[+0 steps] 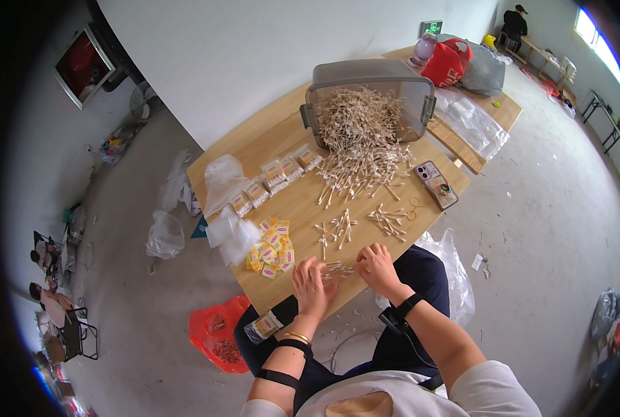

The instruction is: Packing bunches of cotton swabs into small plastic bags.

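Flanking a bunch of cotton swabs with a loosely curved left hand and a narrowed right hand, near the front edge of the bench. Cannot tell whether gripping firmly. Could spill some onto the floor by pressing unevenly.

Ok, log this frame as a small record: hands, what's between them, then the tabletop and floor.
Left hand: at the bundle's left end; grip unclear
Right hand: at its right end, fingers bent; grip unclear
Between hands: small bundle of cotton swabs
Beyond: two smaller swab groups
Far side: grey tub on its side, loose swabs spilling out
Left side: row of small packs; yellow-and-white cards, heaped
Right side: phone
Floor, left: red bag
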Action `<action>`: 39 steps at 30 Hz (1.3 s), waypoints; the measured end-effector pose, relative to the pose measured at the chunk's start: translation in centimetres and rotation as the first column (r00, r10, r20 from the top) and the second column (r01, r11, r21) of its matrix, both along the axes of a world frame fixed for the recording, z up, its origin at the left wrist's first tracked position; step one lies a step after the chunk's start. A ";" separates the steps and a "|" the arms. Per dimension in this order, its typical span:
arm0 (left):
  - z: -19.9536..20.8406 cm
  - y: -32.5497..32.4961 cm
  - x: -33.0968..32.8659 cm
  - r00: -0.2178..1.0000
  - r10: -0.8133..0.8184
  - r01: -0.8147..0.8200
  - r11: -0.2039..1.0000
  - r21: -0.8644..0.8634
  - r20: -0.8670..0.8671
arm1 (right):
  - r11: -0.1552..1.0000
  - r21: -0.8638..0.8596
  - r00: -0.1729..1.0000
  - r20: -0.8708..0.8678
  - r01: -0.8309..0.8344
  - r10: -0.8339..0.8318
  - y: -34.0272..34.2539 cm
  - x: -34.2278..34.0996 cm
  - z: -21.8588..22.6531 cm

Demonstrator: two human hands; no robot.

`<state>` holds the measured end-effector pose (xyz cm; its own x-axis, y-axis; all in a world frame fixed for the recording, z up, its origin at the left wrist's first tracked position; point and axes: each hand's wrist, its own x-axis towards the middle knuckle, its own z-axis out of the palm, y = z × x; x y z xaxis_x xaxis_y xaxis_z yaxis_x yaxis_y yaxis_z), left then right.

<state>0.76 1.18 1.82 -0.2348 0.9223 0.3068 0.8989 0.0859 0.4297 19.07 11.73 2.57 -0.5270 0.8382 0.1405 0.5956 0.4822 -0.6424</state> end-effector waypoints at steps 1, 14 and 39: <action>0.1 0.3 -0.2 1.000 0.028 -0.028 0.999 0.034 0.004 | 1.000 -0.002 1.000 0.002 -0.001 0.001 -0.1 0.1 0.0; -2.6 -0.8 0.7 0.948 -0.230 0.127 0.908 -0.400 -0.221 | 1.000 -0.006 0.997 -0.076 -0.026 0.026 -2.0 -2.4 -1.8; -1.1 -1.4 1.7 0.941 -0.192 0.059 0.904 -0.423 -0.278 | 1.000 -0.004 0.980 -0.196 0.030 -0.031 -1.4 -1.0 -1.9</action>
<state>2.47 -0.24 0.75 -0.0646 0.9961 -0.0607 0.9940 0.0696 0.0845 18.03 10.36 0.64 -0.4634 0.8537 0.2376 0.4721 0.4647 -0.7491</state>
